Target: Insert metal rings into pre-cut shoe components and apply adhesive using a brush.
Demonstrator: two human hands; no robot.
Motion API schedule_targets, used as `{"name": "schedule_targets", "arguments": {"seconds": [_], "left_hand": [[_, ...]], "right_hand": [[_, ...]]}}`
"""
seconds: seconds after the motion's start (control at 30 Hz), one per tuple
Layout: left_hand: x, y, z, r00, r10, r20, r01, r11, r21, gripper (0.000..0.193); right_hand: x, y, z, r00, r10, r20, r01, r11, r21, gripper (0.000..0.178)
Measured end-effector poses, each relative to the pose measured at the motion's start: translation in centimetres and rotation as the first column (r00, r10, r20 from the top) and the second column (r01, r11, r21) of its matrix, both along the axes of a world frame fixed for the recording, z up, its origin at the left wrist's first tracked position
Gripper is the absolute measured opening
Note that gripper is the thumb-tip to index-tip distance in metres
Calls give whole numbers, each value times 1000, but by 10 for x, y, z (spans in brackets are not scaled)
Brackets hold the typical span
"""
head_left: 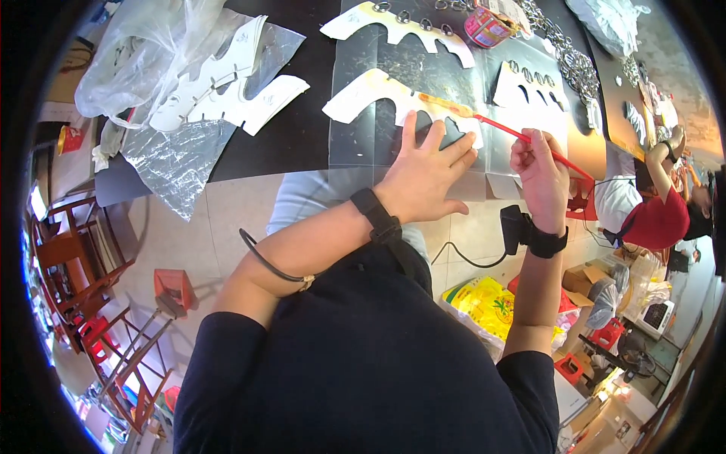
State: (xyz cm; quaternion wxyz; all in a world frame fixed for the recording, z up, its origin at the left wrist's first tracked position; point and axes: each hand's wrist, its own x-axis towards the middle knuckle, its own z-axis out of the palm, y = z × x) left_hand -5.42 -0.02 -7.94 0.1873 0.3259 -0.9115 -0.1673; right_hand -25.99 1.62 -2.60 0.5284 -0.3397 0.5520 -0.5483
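My left hand (432, 172) lies with fingers spread on the lower edge of a white scalloped piece (355, 98), which rests on a clear sheet. In my right hand (541, 170) I grip a slim brush (502, 125) with a red handle, angled down to the left. Its yellowish-brown tip touches the top edge of the white piece, near my left fingertips. Beyond it lies a similar scalloped piece (352, 23) with dark rings along its top. To the right is a smaller one (508, 89), also with rings.
A printed tin (486, 29) stands at the back beside a heap of metal chain (578, 66). At the left, more white cut pieces (276, 100) lie on silver film (178, 163) under a plastic bag (140, 57). A co-worker in red (656, 219) sits at the right.
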Motion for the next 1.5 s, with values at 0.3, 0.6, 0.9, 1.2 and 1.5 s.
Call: {"name": "schedule_targets", "arguments": {"seconds": [0.3, 0.6, 0.9, 1.2, 1.5], "left_hand": [[0, 0, 2, 1000, 3, 7, -3, 1000, -6, 76], [0, 0, -2, 1000, 4, -8, -4, 1000, -20, 76], [-1, 0, -3, 1000, 2, -1, -2, 1000, -15, 75], [0, 0, -1, 1000, 4, 8, -4, 1000, -16, 76], [0, 0, -1, 1000, 8, 7, -8, 1000, -24, 76]], "right_hand": [[3, 3, 5, 991, 85, -106, -92, 994, -65, 19], [-17, 9, 16, 977, 100, -189, -114, 991, -65, 18], [-11, -10, 8, 983, 130, -133, -146, 981, -125, 18], [-11, -2, 10, 964, 158, -215, -175, 983, -64, 17], [-2, 1, 15, 922, 220, -317, -259, 962, -84, 14]]}}
